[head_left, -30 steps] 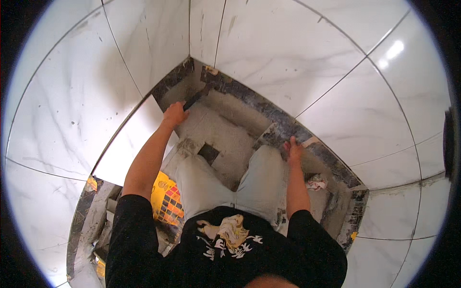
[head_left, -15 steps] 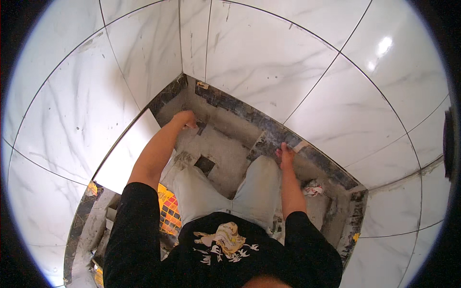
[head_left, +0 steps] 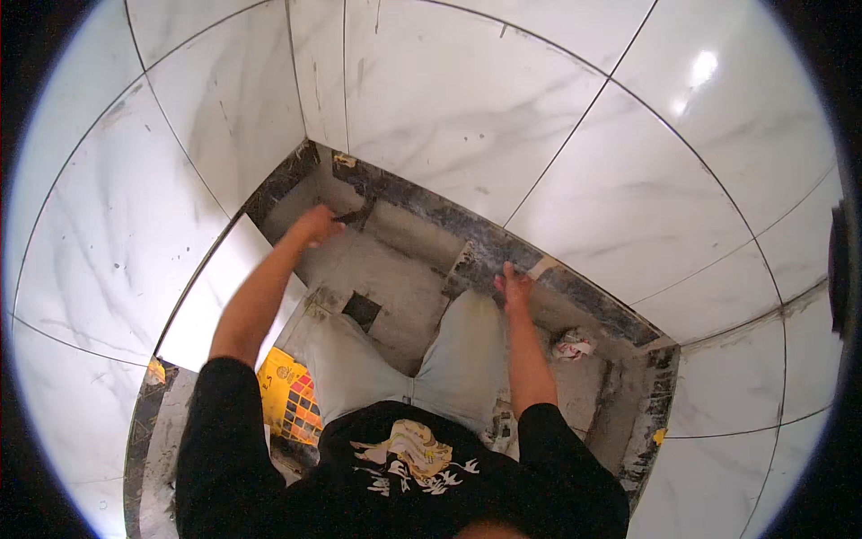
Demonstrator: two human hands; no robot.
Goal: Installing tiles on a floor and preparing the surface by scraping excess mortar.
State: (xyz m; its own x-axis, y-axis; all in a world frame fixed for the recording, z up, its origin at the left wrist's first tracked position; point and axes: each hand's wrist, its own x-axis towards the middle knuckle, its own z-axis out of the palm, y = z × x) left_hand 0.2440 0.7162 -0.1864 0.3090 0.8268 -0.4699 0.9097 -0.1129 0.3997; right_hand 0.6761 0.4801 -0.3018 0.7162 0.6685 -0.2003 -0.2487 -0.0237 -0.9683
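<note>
Head view: my left hand [head_left: 316, 225] grips a dark hammer-like tool [head_left: 356, 216] near the tiled wall [head_left: 467, 117]; well apart, my right hand [head_left: 515, 289], fingers loosely spread, is beside my knee [head_left: 476, 313].

tool [head_left: 354, 216] in left hand [head_left: 314, 226] | floor patch [head_left: 362, 311] between knees [head_left: 478, 310] | packaging [head_left: 289, 395] left, wad [head_left: 573, 345] right of legs [head_left: 357, 366]

Dark hammer-like tool [head_left: 366, 211], slanted, near wall [head_left: 431, 117]
</note>
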